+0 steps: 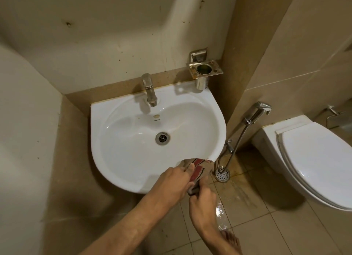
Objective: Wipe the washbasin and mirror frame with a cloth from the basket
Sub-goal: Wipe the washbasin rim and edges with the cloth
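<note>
While both hands (172, 180) grip the cloth (199, 168), it seemingly touches the washbasin (118, 170) rim.

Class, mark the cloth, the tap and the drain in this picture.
cloth (200, 169), head view, on its red striped middle.
tap (149, 89), head view, on its metal body.
drain (162, 138), head view, on its grate.

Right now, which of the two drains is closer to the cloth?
The round floor drain, just right of the cloth; the washbasin drain sits farther up in the bowl.
</note>
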The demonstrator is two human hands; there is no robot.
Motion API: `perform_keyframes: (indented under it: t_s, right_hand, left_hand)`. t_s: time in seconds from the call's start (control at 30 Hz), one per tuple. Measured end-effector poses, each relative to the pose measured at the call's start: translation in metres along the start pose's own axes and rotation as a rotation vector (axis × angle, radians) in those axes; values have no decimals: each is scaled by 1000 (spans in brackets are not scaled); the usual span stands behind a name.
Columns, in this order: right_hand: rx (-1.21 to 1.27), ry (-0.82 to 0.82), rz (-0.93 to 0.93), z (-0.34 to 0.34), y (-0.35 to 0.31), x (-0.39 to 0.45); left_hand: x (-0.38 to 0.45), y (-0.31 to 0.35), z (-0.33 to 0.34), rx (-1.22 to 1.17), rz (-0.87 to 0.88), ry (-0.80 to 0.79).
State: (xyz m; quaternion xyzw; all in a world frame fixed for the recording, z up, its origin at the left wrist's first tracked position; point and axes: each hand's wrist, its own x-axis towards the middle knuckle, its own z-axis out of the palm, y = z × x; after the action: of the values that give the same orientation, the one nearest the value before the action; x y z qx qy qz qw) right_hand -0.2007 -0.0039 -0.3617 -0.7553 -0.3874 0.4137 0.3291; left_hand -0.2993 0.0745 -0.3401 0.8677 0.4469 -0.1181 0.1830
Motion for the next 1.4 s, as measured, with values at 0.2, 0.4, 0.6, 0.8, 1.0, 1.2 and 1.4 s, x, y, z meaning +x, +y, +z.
perform_keyframes:
  t_s: [0.2, 0.4, 0.6, 0.8, 1.0, 1.2, 1.4]
  right_hand:
    - [24, -51, 37, 16, 8, -11]
    - [191, -103, 33, 48, 7, -40]
    - [181, -325, 19, 104, 9, -70]
    - [39, -758, -40, 153, -5, -109]
    - [-5, -879, -36, 168, -3, -131]
    - [-52, -924, -272, 127, -42, -90]
    - [-143, -984, -442, 82, -85, -47]
  left_hand:
    - [-16, 0, -6, 124, -13, -61]
    - [-54, -14, 3, 303, -28, -33]
    - [-119, -51, 39, 403, -105, 183]
    - [-212, -99, 78, 267, -473, 64]
    - [-237, -89, 83, 3, -692, 159]
    - [-234, -51, 43, -371, -831, 632]
    - [-211, -31, 7, -490, -932, 779]
